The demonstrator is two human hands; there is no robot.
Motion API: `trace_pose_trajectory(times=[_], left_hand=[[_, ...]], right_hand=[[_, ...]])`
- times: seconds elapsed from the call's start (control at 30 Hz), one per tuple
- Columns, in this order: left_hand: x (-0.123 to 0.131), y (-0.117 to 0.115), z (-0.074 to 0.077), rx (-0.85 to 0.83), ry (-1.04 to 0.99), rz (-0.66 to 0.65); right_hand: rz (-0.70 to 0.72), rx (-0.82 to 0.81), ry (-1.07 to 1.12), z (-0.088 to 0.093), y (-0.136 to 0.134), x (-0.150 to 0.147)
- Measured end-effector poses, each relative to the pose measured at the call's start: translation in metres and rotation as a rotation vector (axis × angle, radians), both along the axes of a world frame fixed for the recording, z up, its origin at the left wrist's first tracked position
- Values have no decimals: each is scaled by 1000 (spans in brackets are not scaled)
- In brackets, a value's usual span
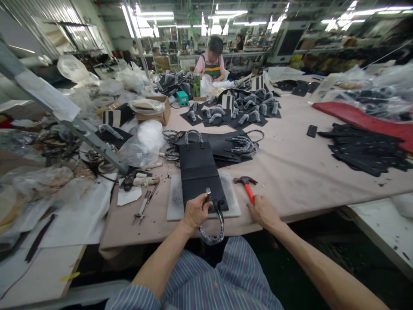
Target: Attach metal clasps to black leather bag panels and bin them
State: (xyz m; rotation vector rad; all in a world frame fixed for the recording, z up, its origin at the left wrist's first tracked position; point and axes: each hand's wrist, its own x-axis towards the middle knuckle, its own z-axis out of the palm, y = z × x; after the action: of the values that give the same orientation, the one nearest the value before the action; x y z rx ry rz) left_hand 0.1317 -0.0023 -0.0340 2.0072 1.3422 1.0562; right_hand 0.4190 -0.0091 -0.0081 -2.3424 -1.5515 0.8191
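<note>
A black bag panel lies over a pale board in front of me, with a plastic-wrapped handle at each end. The near handle hangs past the table edge. In my left hand a short metal punch stands up from the panel, pinched between thumb and fingers. Its lower end is hidden by the hand. My right hand is wrapped round the red grip of a claw hammer, whose head lies on or just above the cloth, right of the board.
More black panels with wrapped handles lie behind the board. At left are calipers, a slanting metal post and plastic bags. Black strips are piled at right. A person sits across the table.
</note>
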Motion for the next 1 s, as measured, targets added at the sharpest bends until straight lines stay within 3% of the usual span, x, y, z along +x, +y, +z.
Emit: trace_pose_trajectory(times=[0.23,0.33,0.4,0.47,0.57,0.67,0.73,0.8,0.9,0.97,1.0], left_hand=[[0,-1,-2,11,20,-1],[0,-1,-2,14,14,0],[-1,-1,-2,16,19,-2],[-2,0,-2,21,27,-5],[-2,1,-3,25,28,-17],[-1,2,-3,13,39,-27],[-1,2,-3,1,48,-23],[-1,2,-2,-7,47,-15],[-2,2,0,-7,58,-11],[-2,2,0,-6,72,-16],[-2,2,0,-4,78,-18]], right_hand=[[-168,-162,528,21,-13,-16],[-236,-153,713,49,-22,-24],[-242,-21,790,79,-24,-28],[-119,216,727,111,-25,-30],[209,538,320,149,-25,-35],[560,509,-49,165,-26,-43],[687,432,-159,170,-27,-48],[663,486,-137,174,-29,-52],[439,750,37,174,-33,-57],[442,751,55,170,-35,-59],[512,669,21,169,-35,-59]])
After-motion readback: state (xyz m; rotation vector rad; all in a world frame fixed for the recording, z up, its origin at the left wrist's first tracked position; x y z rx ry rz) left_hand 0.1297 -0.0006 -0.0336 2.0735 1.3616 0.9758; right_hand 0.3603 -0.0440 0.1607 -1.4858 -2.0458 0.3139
